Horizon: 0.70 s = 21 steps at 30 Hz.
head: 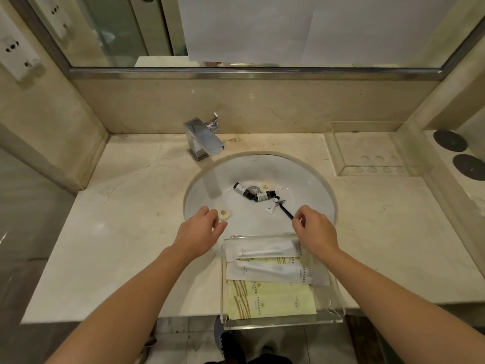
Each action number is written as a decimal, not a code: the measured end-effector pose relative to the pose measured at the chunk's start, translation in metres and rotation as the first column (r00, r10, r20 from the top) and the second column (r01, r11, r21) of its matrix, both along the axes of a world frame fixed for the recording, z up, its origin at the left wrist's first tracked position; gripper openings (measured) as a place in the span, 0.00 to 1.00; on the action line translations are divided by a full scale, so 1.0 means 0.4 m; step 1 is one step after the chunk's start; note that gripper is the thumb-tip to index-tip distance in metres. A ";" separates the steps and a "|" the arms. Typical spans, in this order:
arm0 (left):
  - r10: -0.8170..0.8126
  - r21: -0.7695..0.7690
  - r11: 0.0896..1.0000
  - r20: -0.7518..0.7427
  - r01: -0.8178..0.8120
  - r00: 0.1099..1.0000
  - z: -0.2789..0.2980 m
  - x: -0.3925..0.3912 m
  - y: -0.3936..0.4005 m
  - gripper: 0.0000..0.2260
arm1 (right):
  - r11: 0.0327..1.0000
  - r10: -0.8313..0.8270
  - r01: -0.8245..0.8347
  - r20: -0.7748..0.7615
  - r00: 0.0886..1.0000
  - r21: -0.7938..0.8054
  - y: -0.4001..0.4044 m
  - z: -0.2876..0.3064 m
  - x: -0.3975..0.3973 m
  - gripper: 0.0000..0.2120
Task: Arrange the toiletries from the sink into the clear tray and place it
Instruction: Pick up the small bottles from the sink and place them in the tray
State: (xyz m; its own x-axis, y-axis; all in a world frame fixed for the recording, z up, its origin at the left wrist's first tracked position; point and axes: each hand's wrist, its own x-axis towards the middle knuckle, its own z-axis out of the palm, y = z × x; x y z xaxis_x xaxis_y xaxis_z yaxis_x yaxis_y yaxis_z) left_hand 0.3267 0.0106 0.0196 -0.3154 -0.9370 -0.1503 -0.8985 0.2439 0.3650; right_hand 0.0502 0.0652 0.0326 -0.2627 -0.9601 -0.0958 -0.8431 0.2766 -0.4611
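right hand (315, 227) pinches the razor (286, 210) handle, head pointing up-left into the sink (315, 179) (left hand (199, 229) open, empty).

A clear tray (282, 323) is set at the counter's front edge, filled with flat white and yellow packets (270, 282). In the white sink (309, 179), two dark bottles (252, 193), a round soap (223, 214), a small tube (271, 207) and a blue razor (286, 210) are scattered.
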 end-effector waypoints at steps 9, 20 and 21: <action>0.084 0.172 0.981 0.039 -0.090 0.996 -0.053 0.006 -0.103 0.08 | 0.961 -0.126 0.116 0.027 0.992 0.250 -0.102 -0.056 0.005 0.05; 0.152 0.312 0.933 0.104 -0.177 0.983 -0.148 -0.055 -0.193 0.10 | 0.910 -0.053 0.046 0.005 0.999 0.413 -0.232 -0.154 -0.028 0.05; 0.162 0.322 0.927 0.115 -0.191 0.980 -0.159 -0.063 -0.200 0.10 | 0.906 -0.038 0.034 0.001 0.999 0.422 -0.248 -0.165 -0.031 0.05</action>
State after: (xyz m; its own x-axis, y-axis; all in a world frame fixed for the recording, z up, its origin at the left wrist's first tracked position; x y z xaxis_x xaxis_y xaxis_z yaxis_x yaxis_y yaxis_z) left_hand 0.3016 -0.0695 -0.0441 -0.1218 -0.8694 -0.4788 -0.9471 -0.0425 0.3182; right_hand 0.0379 -0.0338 -0.0333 -0.2931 -0.8196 -0.4922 -0.8253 0.4769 -0.3025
